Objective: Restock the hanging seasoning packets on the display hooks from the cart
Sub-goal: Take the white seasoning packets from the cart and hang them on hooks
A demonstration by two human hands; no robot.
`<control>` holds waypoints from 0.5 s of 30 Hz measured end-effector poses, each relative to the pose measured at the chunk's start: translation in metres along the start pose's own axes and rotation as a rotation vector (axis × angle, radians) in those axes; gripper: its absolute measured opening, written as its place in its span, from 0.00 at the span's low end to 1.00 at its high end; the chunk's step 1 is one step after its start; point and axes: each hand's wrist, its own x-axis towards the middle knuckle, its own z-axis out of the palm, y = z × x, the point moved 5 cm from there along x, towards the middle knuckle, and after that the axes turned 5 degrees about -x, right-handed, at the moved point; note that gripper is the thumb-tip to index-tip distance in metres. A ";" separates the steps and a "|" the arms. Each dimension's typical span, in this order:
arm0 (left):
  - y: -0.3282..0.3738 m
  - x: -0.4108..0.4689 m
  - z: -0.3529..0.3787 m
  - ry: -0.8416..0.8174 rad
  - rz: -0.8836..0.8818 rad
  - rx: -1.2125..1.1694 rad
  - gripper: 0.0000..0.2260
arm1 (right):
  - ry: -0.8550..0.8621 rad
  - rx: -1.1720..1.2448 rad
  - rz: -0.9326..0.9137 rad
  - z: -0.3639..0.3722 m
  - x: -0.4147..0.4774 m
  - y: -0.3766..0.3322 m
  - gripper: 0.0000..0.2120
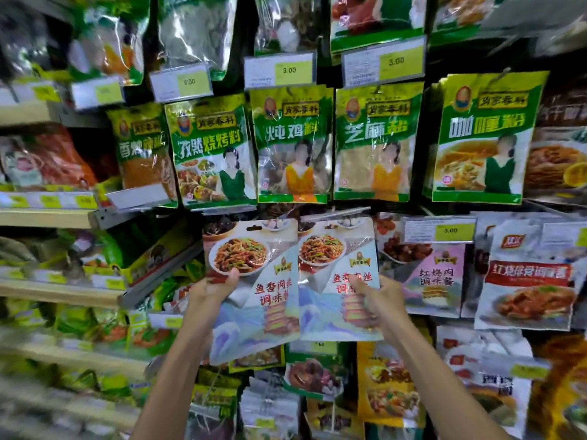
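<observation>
Two matching pale seasoning packets with a stir-fry picture and red lettering are held up in front of the display. My left hand [212,289] grips the left packet [254,290] by its left edge, thumb on the front. My right hand [379,300] grips the right packet [336,281] over its lower middle, thumb across the red lettering. Both packets sit side by side, just under a hook rail [336,214] with a clear tag strip. The hang hole at the left packet's top is visible. No cart is in view.
Green seasoning packets [292,144] hang in a row above, under yellow price tags [287,71]. A pink packet [435,274] and a red-labelled white packet [527,277] hang to the right. Wooden shelves [47,217] with bagged goods fill the left. More packets hang below.
</observation>
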 end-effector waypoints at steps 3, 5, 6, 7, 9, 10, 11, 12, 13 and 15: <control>-0.001 0.000 0.013 -0.058 0.008 0.004 0.18 | -0.003 0.046 0.020 0.003 0.011 0.001 0.08; -0.004 0.000 0.022 -0.087 -0.002 -0.003 0.19 | -0.004 0.054 0.035 0.003 0.019 0.003 0.06; -0.006 0.000 0.026 -0.106 -0.007 -0.011 0.20 | -0.006 0.051 0.039 0.003 0.022 0.004 0.06; -0.010 0.001 0.031 -0.123 -0.019 -0.022 0.19 | -0.009 0.044 0.031 0.002 0.025 0.004 0.06; -0.019 0.001 0.039 -0.151 -0.072 -0.046 0.18 | -0.011 -0.011 -0.025 0.000 0.028 0.002 0.07; -0.024 0.000 0.045 -0.169 -0.099 -0.052 0.16 | 0.003 -0.067 -0.072 -0.004 0.026 0.001 0.08; -0.028 0.000 0.051 -0.186 -0.114 -0.055 0.14 | 0.028 -0.152 -0.121 -0.008 0.023 0.001 0.09; -0.031 0.000 0.056 -0.199 -0.121 -0.050 0.13 | 0.074 -0.258 -0.171 -0.014 0.016 0.000 0.12; -0.034 0.000 0.063 -0.213 -0.131 -0.045 0.13 | 0.140 -0.355 -0.227 -0.021 0.007 -0.001 0.14; -0.039 0.003 0.076 -0.243 -0.154 -0.044 0.18 | 0.284 -0.434 -0.364 -0.037 -0.016 -0.010 0.13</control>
